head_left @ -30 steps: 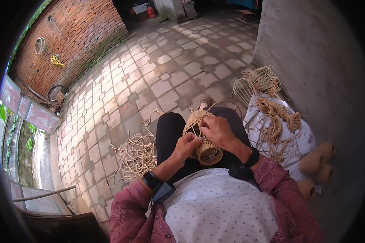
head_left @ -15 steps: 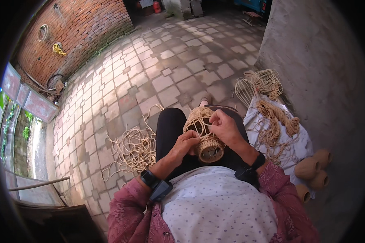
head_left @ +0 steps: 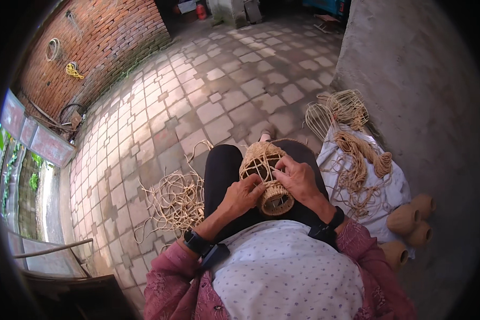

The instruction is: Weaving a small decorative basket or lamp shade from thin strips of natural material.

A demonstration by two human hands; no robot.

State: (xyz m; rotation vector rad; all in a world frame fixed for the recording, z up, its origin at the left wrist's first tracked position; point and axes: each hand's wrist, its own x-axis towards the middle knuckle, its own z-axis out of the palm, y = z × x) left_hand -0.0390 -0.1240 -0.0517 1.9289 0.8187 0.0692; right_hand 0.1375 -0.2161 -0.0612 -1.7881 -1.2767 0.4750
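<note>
- Thumb and forefinger of the right hand [head_left: 300, 181] close together at center frame, appearing to pinch a pale strand [head_left: 273, 169]; a slack grip could let it slip and loosen the weave.
- Just to the left, fingers of the left hand [head_left: 241, 195] bend against the basket's side, thumb near its braided collar; whether they pinch a cord, one cannot tell.
- The woven basket [head_left: 276, 189] lies tilted between the thighs [head_left: 221, 165] at center, round mouth toward the lower edge; with only a lap beneath, a hard tug might roll it or skew the open lattice.
- Left of center, a tangled cord pile [head_left: 177, 200] sprawls over the paving [head_left: 138, 176]; a shifting foot could catch the loops.
- At right, a cord bundle [head_left: 352, 146] rests on a white cloth [head_left: 390, 193], with tan rounded pots [head_left: 402, 220] near its lower corner.
</note>
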